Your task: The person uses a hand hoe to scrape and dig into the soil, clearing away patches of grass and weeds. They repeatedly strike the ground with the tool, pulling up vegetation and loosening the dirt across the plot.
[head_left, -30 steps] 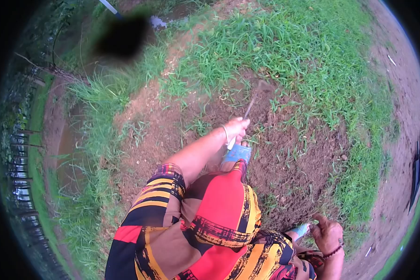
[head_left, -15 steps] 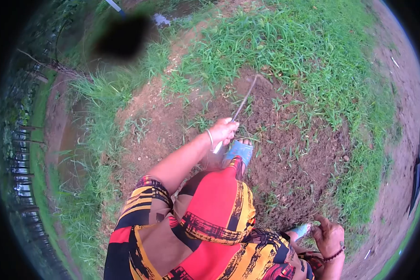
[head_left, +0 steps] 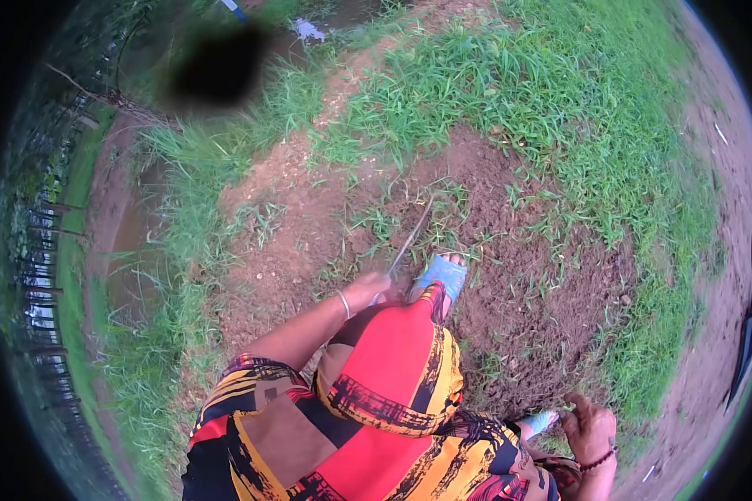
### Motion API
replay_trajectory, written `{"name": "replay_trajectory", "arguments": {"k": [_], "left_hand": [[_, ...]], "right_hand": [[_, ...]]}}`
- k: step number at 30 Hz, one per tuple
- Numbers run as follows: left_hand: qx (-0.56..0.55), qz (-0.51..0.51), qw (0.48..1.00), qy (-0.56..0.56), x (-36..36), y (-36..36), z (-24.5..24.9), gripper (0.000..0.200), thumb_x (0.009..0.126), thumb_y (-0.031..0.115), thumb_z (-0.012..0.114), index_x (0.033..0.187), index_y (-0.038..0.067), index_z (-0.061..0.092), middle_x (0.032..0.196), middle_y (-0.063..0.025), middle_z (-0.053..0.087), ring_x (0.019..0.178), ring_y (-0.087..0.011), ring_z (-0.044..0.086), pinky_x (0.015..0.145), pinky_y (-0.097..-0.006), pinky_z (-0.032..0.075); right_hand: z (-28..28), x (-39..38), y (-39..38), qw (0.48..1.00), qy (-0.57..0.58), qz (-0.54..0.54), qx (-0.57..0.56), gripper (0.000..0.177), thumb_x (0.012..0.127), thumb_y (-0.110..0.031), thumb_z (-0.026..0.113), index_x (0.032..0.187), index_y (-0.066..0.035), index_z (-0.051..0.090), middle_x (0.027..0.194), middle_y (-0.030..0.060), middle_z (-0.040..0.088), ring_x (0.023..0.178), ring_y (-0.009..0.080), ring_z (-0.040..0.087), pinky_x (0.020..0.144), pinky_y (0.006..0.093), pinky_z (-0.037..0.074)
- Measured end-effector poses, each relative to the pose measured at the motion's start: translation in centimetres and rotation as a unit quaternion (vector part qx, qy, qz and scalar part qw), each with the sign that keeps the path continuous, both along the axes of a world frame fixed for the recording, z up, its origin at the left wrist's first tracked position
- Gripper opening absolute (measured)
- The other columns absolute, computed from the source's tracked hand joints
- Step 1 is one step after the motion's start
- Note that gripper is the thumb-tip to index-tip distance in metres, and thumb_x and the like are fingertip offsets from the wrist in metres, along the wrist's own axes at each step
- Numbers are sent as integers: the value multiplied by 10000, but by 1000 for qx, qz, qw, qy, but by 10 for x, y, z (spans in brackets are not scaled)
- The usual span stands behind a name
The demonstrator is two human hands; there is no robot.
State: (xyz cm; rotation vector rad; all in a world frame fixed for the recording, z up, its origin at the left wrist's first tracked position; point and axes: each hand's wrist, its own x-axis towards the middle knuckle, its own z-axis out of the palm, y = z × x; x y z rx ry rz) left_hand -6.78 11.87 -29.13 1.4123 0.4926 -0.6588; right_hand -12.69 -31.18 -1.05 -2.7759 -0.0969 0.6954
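In the head view my left hand (head_left: pixel 364 292), with a bangle at the wrist, is closed around the pale handle of a thin metal hand tool (head_left: pixel 411 240). The tool's shaft slants up and to the right over loose soil, and its far end is blurred. Just right of that hand is my foot in a blue slipper (head_left: pixel 440 275). At the lower right, my right hand (head_left: pixel 589 430), wearing a dark bead bracelet, hangs beside my other foot (head_left: pixel 540 422). Its fingers are loosely bent and apart, with nothing visible in them.
Dug brown soil (head_left: pixel 543 309) with scattered grass bits spreads right of my feet. Thick green grass (head_left: pixel 493 75) borders it above and to the right. Muddy water (head_left: pixel 134 225) lies in a ditch at left, beyond tall grass. A dirt path (head_left: pixel 735 167) runs along the right.
My left hand has drawn the tool back toward my body, down and to the left, pulling its far end away from the grass edge. My right hand stays nearly where it was.
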Motion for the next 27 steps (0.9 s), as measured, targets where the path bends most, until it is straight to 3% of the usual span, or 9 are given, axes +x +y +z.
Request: {"name": "replay_trajectory", "arguments": {"k": [3, 5, 10, 14, 16, 18, 22, 25, 27], "left_hand": [[116, -106, 984, -83, -6, 7, 4, 223, 882, 307, 519, 822, 93, 499, 538, 31, 406, 403, -72, 383, 347, -237, 281], [68, 17, 997, 9, 13, -8, 46, 236, 878, 321, 520, 811, 96, 491, 509, 51, 375, 373, -66, 355, 334, -236, 260], [76, 60, 991, -93, 98, -21, 53, 273, 892, 347, 476, 761, 109, 444, 487, 57, 361, 350, -54, 320, 305, -232, 237], [39, 96, 991, -81, 146, -30, 66, 306, 890, 380, 466, 740, 115, 437, 486, 50, 359, 359, -73, 324, 317, -253, 257], [62, 108, 992, -19, 140, -27, 50, 334, 895, 398, 448, 720, 114, 427, 480, 33, 365, 363, -92, 327, 331, -277, 271], [126, 43, 991, 21, 104, -18, 24, 317, 888, 388, 458, 778, 92, 446, 492, 6, 398, 365, -114, 369, 338, -287, 307], [50, 72, 995, 38, 56, -4, 27, 194, 885, 274, 496, 851, 91, 442, 552, 28, 423, 378, -75, 389, 325, -240, 302], [65, 162, 984, -28, 63, 7, 71, 156, 847, 191, 554, 889, 51, 498, 572, -5, 509, 406, -87, 467, 369, -242, 391], [98, 220, 964, -111, 91, 24, 79, 145, 848, 181, 553, 881, 50, 502, 574, -1, 509, 405, -88, 464, 365, -255, 384]], "right_hand": [[-2, -1, -1, 1000, -18, 4, -3, 243, 701, -190, 630, 915, -79, 605, 527, 128, 514, 529, 310, 544, 520, 374, 415], [-4, 2, 1, 1000, -21, 8, -6, 239, 703, -190, 629, 912, -76, 605, 529, 129, 516, 533, 313, 543, 522, 375, 414], [-13, 5, -2, 1000, -2, 7, -28, 254, 721, -219, 629, 941, -95, 610, 567, 140, 565, 599, 328, 588, 580, 388, 463], [-18, 10, -2, 999, 19, 4, -36, 257, 717, -213, 627, 942, -90, 612, 579, 149, 571, 610, 331, 594, 584, 391, 469], [-20, 10, -4, 999, 19, 5, -39, 256, 718, -212, 626, 942, -90, 611, 579, 148, 571, 609, 332, 594, 583, 392, 469], [-23, 11, -5, 999, 16, -4, -32, 250, 719, -209, 624, 939, -90, 615, 580, 148, 573, 611, 334, 594, 580, 392, 469], [-27, 8, -8, 999, 39, -16, -23, 239, 726, -208, 617, 936, -94, 621, 584, 153, 575, 615, 345, 589, 580, 401, 466], [-38, 9, -23, 1000, 10, 6, -11, 228, 731, -189, 628, 932, -82, 621, 553, 136, 560, 550, 299, 587, 533, 364, 458], [-45, 8, -38, 996, 25, -71, 54, 209, 734, -143, 634, 923, -56, 616, 508, 102, 527, 475, 198, 553, 475, 318, 431]]}}
